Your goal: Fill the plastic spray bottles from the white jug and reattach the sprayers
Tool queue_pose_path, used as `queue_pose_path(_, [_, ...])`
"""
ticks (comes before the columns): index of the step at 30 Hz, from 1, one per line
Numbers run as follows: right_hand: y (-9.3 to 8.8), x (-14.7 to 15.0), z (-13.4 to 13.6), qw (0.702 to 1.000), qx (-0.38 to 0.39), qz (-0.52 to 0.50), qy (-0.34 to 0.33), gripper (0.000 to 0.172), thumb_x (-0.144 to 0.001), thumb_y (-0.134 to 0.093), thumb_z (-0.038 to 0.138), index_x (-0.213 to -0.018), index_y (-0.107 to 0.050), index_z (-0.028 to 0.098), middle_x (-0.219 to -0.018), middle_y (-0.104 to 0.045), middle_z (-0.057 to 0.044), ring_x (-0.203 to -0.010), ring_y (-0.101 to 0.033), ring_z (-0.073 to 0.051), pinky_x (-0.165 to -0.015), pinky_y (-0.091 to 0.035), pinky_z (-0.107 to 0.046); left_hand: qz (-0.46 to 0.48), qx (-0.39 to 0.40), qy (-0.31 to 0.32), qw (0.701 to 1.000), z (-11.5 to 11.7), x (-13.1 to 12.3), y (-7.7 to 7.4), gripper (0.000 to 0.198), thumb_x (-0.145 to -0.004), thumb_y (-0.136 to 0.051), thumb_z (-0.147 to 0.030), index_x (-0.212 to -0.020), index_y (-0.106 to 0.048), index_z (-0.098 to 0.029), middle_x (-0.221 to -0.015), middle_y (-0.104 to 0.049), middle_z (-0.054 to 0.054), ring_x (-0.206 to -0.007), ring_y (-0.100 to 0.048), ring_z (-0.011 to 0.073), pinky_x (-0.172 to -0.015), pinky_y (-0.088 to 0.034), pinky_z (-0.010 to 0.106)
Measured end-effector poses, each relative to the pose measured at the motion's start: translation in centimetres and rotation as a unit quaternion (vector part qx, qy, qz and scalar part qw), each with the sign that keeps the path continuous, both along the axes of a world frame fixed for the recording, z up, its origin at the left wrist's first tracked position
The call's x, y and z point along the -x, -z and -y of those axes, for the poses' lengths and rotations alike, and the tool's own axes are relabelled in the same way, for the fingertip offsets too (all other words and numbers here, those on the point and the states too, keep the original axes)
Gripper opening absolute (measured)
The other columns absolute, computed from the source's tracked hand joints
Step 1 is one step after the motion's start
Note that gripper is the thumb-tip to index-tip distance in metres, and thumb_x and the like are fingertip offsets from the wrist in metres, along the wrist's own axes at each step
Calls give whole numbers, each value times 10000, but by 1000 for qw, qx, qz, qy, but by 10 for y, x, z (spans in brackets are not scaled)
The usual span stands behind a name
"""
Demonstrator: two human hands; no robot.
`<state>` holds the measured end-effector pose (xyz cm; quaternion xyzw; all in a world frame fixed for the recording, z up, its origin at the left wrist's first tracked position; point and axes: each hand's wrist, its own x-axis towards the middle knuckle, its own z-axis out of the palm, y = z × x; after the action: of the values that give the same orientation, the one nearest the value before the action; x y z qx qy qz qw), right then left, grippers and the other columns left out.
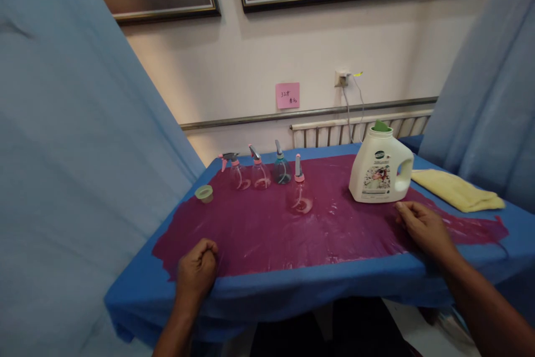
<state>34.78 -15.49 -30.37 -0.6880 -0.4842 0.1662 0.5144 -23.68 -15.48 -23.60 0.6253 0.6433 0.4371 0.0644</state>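
My left hand [198, 268] is closed in a fist at the near left edge of the purple plastic sheet [251, 234], with nothing seen in it. My right hand [424, 227] rests near the sheet's right side, fingers curled in and nothing visible in them. Just beyond it stands a cream detergent jug [378, 173], uncapped, with green [380, 125] showing in its mouth. Clear spray bottles with pink collars [239, 173], [261, 174] and a teal spray bottle [282, 170] stand at the back. Another clear spray bottle [301, 198] is nearer, mid-sheet. A pale green cap [204, 194] lies at left.
A folded yellow cloth [457, 190] lies right of the jug. Blue cloth [284, 290] covers the table. Blue curtains [75, 151] hang on both sides. Behind are a radiator [321, 135], a wall socket with cords [341, 78] and a pink note [287, 95].
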Motion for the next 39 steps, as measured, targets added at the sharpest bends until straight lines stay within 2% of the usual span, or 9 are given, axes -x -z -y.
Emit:
queue_pose_path(16, [5, -2, -2, 1000, 1, -1, 7, 555, -964, -632, 777, -885, -727, 237, -702, -733, -47, -567, -607, -203, -516, -435, -318, -6, -12, 10, 1000, -2, 4, 6, 174, -770, -478, -330, -676, -606, -259, -560, -545, -47, -507, -493, 166, -547, -387, 278])
queue_pose_path(31, [1, 0, 0, 1000, 3, 3, 6, 540, -960, -636, 759, -899, -733, 232, -712, -746, -51, -589, -637, -211, -533, -460, -322, -6, -7, -3, 1000, 0, -1, -1, 205, -747, -459, -362, -650, -609, -262, -543, -553, -45, -508, -529, 168, -543, -400, 278])
queue_pose_path(39, [3, -1, -2, 1000, 9, -8, 1, 543, -957, -619, 775, -885, -713, 245, -697, -722, -34, -569, -601, -200, -519, -439, -325, -4, 0, -1, 1000, -1, 2, 3, 193, -751, -460, -348, -659, -607, -264, -547, -554, -46, -511, -526, 168, -545, -397, 278])
